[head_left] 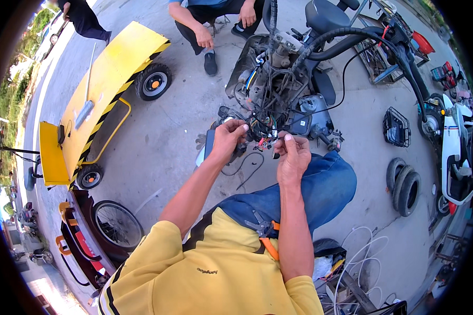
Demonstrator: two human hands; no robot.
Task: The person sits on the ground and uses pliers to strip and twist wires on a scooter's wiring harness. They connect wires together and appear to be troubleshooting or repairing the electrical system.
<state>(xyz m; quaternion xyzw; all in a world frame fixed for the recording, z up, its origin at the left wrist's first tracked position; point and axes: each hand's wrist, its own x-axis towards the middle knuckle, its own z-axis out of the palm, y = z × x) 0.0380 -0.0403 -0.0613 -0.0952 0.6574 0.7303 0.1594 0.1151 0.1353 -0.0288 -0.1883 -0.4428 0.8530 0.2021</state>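
Observation:
A tangled wiring harness (261, 128) with many-coloured wires hangs at the opened front of a stripped electric scooter (278, 79). At its left side, my left hand (228, 139) is closed, thumb against fingers; what it pinches is too small to make out. My right hand (293, 160) is closed on a thin dark wire at the harness's right side. Red and pink wire ends (264, 142) show between the two hands. Orange-handled pliers (268, 233) lie on my lap, jaws toward the scooter. Below the harness, a loose black cable (255, 170) curls over the ground.
A yellow flat cart (105, 79) with a brush on it stands left, a spoked wheel (117, 224) nearer. Another person (210, 23) sits beyond the scooter. Right are a black wire basket (396, 127), tyres (403, 186) and a white scooter (454, 152). White tubing (360, 257) coils lower right.

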